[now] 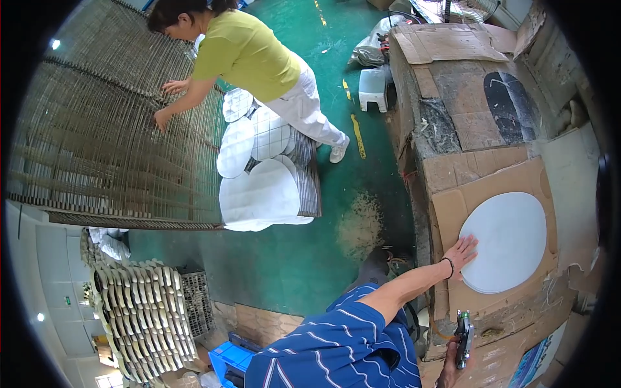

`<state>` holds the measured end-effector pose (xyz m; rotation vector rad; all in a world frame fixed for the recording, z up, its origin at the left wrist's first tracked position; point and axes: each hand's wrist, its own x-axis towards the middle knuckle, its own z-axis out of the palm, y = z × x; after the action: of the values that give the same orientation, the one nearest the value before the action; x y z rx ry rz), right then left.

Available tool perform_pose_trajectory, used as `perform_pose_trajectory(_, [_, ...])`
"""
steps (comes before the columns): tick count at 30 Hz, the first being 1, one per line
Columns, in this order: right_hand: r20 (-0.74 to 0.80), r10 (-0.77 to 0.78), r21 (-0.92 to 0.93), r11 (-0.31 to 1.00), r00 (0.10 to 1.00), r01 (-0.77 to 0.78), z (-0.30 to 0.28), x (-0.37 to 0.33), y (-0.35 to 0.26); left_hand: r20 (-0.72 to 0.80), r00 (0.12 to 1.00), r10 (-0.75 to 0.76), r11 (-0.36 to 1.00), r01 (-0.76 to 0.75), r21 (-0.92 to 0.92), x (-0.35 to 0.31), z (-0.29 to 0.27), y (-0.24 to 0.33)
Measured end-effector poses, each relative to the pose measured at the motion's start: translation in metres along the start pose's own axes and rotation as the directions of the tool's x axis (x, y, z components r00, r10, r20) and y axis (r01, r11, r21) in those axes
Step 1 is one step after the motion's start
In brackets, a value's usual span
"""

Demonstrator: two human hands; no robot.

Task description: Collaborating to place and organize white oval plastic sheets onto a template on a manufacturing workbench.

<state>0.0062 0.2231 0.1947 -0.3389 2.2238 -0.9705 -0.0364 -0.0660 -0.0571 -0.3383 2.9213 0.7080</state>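
A large round white sheet (506,242) lies on a flattened piece of cardboard on the workbench. My left hand (460,255), a dark beaded band at its wrist, rests with fingers spread over the near left edge of this sheet. Below it, by the bench's front, my right hand (451,368) is wrapped round a spray gun (464,339), a silver and dark tool with a greenish top end. Part of the right hand is cut off by the lower edge. An orange hose (442,334) shows beside the tool.
At the upper left, a co-worker (259,55) in a yellow-green top handles a tall wire rack (123,129). White rounds (262,191) lie on its lower part. A white stool (373,89) stands by the bench (414,123). Stacked curved pieces (142,317) and a blue crate (228,359) are lower left.
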Motion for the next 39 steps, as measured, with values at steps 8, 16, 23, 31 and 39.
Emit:
perform_pose_trajectory(8, [0.011,0.035,0.068,0.997,0.999,-0.035,-0.002,0.006,0.021,-0.016,1.0,0.0,1.0,-0.001,-0.029,0.001,0.002,0.005])
perform_pose_trajectory(16, [0.032,-0.009,0.026,1.0,0.999,0.008,0.0,0.004,0.016,-0.014,1.0,0.013,1.0,-0.013,-0.028,0.0,-0.002,0.005])
perform_pose_trajectory(23, [0.042,-0.072,-0.017,0.997,0.997,0.073,0.006,0.003,-0.002,0.03,1.0,0.002,1.0,-0.002,-0.016,-0.002,-0.009,0.004])
perform_pose_trajectory(31, [0.123,-0.005,0.088,0.996,0.992,-0.006,0.001,0.007,0.008,0.008,1.0,0.004,1.0,-0.004,0.0,-0.002,-0.008,0.006])
perform_pose_trajectory(39, [0.152,-0.036,0.107,0.994,0.988,0.02,0.003,0.014,0.006,-0.016,0.999,-0.033,0.993,0.031,-0.11,0.009,-0.02,0.01])
